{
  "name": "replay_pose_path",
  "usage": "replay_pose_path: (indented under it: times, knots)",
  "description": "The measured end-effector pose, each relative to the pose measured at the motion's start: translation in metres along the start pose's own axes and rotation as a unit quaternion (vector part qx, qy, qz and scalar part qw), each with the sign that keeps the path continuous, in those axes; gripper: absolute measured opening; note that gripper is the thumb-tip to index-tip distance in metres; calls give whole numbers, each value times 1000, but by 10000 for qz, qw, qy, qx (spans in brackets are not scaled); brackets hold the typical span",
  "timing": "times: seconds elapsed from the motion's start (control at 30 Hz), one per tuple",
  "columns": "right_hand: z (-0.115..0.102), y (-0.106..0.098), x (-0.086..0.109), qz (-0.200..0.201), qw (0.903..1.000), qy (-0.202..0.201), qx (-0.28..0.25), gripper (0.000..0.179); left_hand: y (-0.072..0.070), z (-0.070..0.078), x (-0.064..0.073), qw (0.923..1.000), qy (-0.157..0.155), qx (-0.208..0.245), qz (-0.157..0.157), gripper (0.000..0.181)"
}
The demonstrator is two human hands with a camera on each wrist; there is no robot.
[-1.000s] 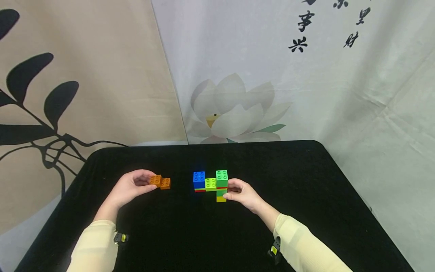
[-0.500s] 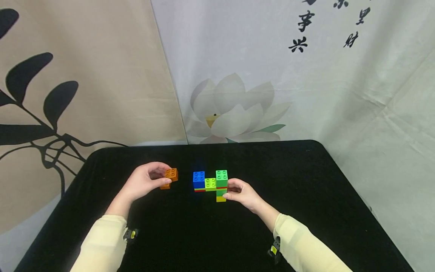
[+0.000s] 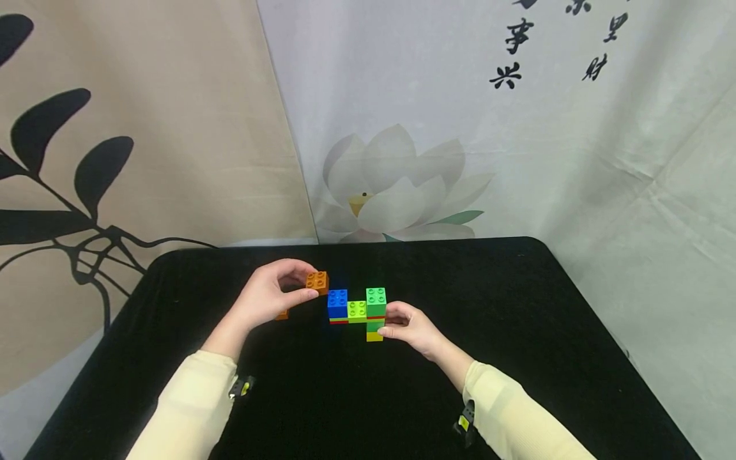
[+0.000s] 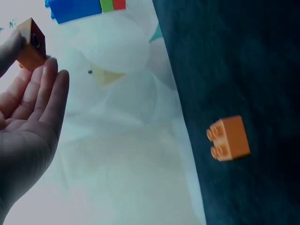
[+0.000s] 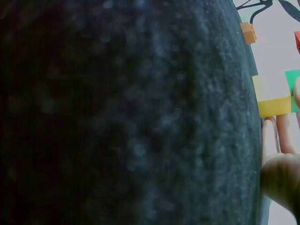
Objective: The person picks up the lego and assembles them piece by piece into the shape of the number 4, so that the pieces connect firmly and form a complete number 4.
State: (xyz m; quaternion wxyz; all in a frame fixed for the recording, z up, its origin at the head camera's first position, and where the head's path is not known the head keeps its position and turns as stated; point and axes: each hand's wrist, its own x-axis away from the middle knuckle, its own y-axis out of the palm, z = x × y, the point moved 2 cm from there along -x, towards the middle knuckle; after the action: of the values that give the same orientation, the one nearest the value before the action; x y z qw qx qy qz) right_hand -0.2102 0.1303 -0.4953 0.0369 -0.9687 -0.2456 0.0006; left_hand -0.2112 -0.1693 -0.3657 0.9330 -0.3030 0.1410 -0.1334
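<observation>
My left hand (image 3: 270, 292) pinches an orange toy brick (image 3: 317, 282) between thumb and fingers, raised off the table just left of a blue brick (image 3: 337, 303). In the left wrist view that orange brick (image 4: 32, 44) shows its hollow underside. The blue brick is the left end of a joined structure, with a lime brick (image 3: 357, 310) in the middle and a green brick (image 3: 376, 300) on the right. Below the green one come thin red and lime layers, more green and a yellow brick (image 3: 374, 337). My right hand (image 3: 415, 330) grips the structure's right side, low down.
A second orange brick (image 4: 229, 139) lies on the black-covered table (image 3: 494, 294), mostly hidden behind my left hand in the head view. Behind the table hangs a pale printed cloth (image 3: 563, 160).
My left hand has lifted one orange brick away from the other and carried it right, up to the blue brick. The right hand and the structure have stayed put.
</observation>
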Motion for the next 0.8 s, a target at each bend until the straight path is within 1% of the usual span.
replay_pose_path:
  times: [0.07, 0.17, 0.3, 0.4, 0.7, 0.8]
  knots:
    - [0, 0, 0, -13, 10000, -18, 0, 38, 4, 5, -3, 10000, 53, 8, -7, 33]
    - [-1, 1, 0, -22, 10000, -45, 7, 38, 8, 12, -7, 9998, 215, 28, -25, 32]
    - [0, 1, 0, -28, 10000, -65, 17, 37, 14, 23, -11, 9990, 422, 55, -118, 31]
    - [0, 1, 0, -24, 10000, -66, 15, 36, 18, 30, -14, 9985, 519, 30, -166, 32]
    - [0, 0, -1, -73, 9999, -116, 30, 36, 32, 43, -23, 9981, 590, -5, -184, 32]
    - [0, 0, 0, -53, 9999, -87, 41, 36, 37, 46, -25, 9981, 567, -36, -239, 33]
